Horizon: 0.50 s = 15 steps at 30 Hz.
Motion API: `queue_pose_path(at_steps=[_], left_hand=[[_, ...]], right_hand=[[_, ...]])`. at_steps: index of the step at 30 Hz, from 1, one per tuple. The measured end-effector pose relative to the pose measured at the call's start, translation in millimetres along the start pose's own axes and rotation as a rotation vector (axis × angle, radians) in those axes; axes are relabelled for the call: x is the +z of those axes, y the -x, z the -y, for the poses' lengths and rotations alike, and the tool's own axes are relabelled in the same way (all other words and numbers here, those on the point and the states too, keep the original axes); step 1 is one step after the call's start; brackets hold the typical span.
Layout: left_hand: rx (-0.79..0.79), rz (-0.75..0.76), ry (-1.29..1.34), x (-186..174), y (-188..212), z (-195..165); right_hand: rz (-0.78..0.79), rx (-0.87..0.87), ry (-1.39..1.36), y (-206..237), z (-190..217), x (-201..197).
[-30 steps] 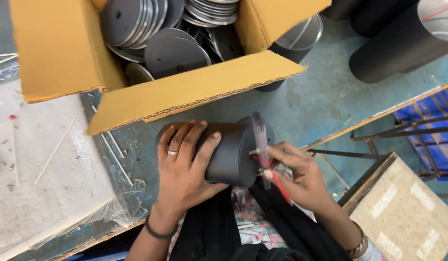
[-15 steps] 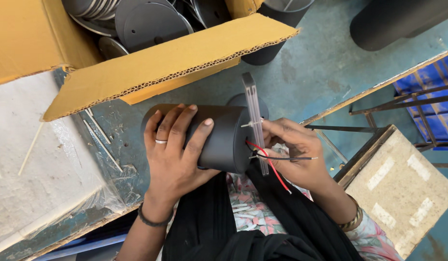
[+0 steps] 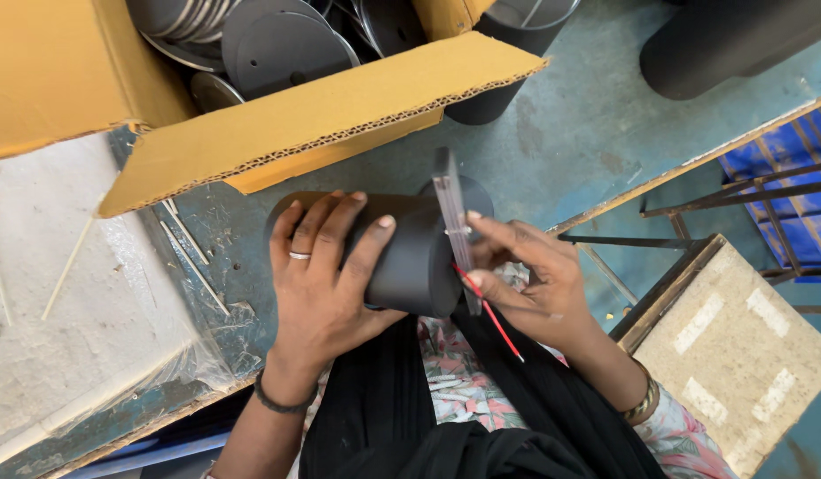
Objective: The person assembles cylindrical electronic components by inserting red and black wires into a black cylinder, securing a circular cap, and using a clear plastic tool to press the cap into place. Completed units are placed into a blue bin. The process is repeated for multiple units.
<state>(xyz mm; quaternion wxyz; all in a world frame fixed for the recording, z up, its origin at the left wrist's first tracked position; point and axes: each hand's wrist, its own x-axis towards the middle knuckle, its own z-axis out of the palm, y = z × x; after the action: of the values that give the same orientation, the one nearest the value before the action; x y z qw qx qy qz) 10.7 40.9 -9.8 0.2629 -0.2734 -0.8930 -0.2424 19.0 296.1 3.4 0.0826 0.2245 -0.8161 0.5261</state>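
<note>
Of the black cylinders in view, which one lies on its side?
The black cylinder gripped by the left hand at the table edge lies on its side; the other black cylinders stand beyond the cardboard box.

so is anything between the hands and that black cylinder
Nothing visible. The left hand lies directly on the black cylinder, and the right hand presses a flat disc with a red wire against its end.

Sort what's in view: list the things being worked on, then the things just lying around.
In hand:
- black cylinder, gripped by the left hand
- flat disc held edge-on at its end by the right hand
- red wire

Lying about:
- cardboard box of discs
- thin sticks
- board-topped stool
</note>
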Motion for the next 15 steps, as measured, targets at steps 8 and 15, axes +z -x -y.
queue_pose_path(at_steps=[8,15], left_hand=[[0.048,-0.02,-0.033,7,6,-4],[0.016,-0.042,0.005,8,7,1]], right_hand=[[-0.061,0.379,-0.295,2,-10,10],[-0.357,-0.086,-0.17,1,-44,39]])
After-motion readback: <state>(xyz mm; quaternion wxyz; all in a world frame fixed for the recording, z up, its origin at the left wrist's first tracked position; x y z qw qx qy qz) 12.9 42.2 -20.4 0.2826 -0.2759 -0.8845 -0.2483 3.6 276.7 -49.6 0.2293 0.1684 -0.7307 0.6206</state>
